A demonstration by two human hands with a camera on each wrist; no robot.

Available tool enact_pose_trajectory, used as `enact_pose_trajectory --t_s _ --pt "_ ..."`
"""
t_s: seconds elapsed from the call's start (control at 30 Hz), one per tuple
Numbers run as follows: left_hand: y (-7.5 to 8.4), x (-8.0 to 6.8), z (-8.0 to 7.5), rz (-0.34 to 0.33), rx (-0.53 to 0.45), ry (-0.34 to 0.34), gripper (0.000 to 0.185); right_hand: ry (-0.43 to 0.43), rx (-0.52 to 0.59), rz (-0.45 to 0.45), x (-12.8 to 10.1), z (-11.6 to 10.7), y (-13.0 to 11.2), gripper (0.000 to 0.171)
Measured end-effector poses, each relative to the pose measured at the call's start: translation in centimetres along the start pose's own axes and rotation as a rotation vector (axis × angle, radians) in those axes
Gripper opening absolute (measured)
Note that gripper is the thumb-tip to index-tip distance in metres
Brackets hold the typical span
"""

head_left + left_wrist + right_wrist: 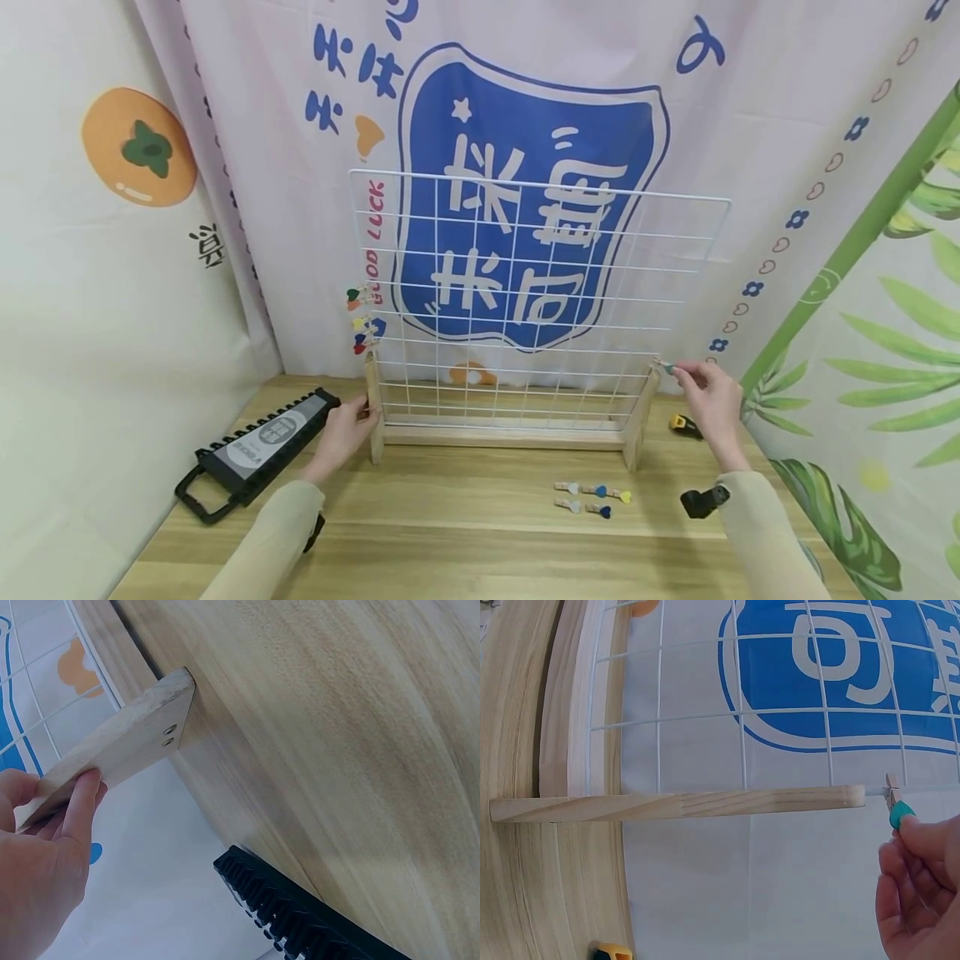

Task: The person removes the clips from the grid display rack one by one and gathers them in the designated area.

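Note:
A white wire grid (540, 185) stands upright in a wooden stand (502, 437). My left hand (350, 429) grips the stand's left post (127, 739), thumb on one side and fingers on the other. At the grid's right edge, just above the right post (772, 802), my right hand (711, 402) pinches a small wooden clothespin (901, 815) with a green heart. Its wooden tip meets the edge wire. Several heart clothespins (360, 340) in red, blue, yellow and green hang along the grid's left edge.
Several loose clothespins (596, 491) with white, blue and yellow hearts lie on the wooden table (450, 542) in front of the stand. A black rack with a handle (262, 442) lies at left. Behind the right post is a yellow-and-black tool (684, 427). Printed curtains hang behind.

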State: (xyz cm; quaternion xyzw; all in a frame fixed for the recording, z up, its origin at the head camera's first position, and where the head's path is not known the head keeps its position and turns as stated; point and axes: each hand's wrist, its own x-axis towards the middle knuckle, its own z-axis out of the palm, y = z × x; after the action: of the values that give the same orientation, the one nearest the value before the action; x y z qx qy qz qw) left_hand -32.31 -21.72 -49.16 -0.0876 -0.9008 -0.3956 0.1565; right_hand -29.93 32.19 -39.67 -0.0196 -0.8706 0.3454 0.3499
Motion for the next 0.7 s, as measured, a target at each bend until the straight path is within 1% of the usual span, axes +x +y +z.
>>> enact_pose_trajectory --t_s 0.13,0.23,0.33,0.5,0.7 --pt "0.0 0.0 0.0 0.007 0.006 0.002 0.008 0.034 0.014 0.007 -0.1 -0.2 0.1 0.015" --pt "0.1 -0.1 -0.1 0.012 0.01 0.011 0.007 0.035 0.02 0.018 -0.2 -0.5 0.2 0.015" --pt "0.1 -0.1 -0.1 0.014 0.005 0.014 0.008 0.01 0.021 0.035 -0.7 -1.1 0.2 0.017" --pt "0.1 -0.1 -0.1 0.005 0.003 0.002 0.008 -0.058 0.011 0.059 -2.2 -1.7 0.4 0.021" --pt "0.2 -0.1 0.0 -0.003 0.005 -0.004 0.008 -0.12 -0.023 0.033 -4.6 -1.8 0.9 0.02"
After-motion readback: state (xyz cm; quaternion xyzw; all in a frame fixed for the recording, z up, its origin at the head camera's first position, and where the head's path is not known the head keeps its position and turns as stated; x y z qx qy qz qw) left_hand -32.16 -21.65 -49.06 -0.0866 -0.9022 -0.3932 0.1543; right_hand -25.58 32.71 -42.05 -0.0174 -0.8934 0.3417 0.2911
